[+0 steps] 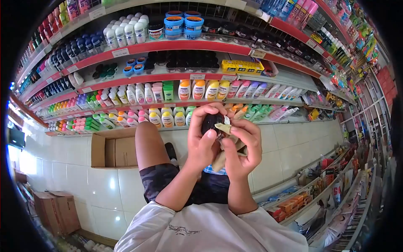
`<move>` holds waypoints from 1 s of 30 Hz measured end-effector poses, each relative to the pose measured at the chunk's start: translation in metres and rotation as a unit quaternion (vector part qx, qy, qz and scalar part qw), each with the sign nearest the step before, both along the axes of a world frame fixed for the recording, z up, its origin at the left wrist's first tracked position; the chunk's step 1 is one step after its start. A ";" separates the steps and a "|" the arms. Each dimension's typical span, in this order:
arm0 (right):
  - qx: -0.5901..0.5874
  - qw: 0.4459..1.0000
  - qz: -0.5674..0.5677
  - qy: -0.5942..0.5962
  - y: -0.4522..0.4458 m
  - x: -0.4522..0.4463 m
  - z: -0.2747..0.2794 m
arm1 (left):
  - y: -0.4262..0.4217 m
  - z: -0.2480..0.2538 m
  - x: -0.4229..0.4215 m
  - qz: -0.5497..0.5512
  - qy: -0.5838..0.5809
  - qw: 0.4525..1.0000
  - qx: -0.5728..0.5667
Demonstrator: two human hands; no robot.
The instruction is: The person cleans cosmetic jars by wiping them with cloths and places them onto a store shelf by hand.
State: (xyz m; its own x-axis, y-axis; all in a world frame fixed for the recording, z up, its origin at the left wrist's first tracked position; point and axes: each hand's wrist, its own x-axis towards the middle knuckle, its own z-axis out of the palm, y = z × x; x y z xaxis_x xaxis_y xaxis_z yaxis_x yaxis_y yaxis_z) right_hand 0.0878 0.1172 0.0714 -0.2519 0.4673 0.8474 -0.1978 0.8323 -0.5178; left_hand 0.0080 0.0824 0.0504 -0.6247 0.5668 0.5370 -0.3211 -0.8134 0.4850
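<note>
My left hand [201,140] is wrapped around a small dark jar [208,124] with a black lid, held up over my lap. My right hand [243,147] pinches a beige cloth [224,127] between thumb and fingers and presses it against the jar's side. More of the cloth hangs down between my two hands. The jar's label is mostly hidden by fingers and cloth. Below the hands, a blue-and-white checked item shows in part on my lap.
Ahead, stocked shelves hold lotion bottles [184,90], blue tubs [173,26], dark jars [228,28] and a yellow box [241,66]. An open cardboard box [98,150] lies on the floor left of my knee. Another carton [56,212] stands behind it. Low shelves run along the right.
</note>
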 end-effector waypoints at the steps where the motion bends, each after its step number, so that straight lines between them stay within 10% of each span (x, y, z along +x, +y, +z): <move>1: -0.013 1.000 0.016 0.005 -0.002 0.000 0.002 | -0.001 0.000 0.000 0.013 0.003 1.000 0.001; 30: -0.071 0.996 0.043 0.031 -0.009 0.001 -0.009 | -0.004 0.002 -0.003 0.027 0.049 0.998 0.030</move>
State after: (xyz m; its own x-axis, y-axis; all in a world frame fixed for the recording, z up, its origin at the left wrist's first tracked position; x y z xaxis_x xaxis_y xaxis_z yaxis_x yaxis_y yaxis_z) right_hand 0.0884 0.1087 0.0622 -0.2449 0.5625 0.7897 -0.3000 0.7306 -0.6134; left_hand 0.0054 0.0789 0.0525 -0.5963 0.4988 0.6289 -0.2306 -0.8569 0.4610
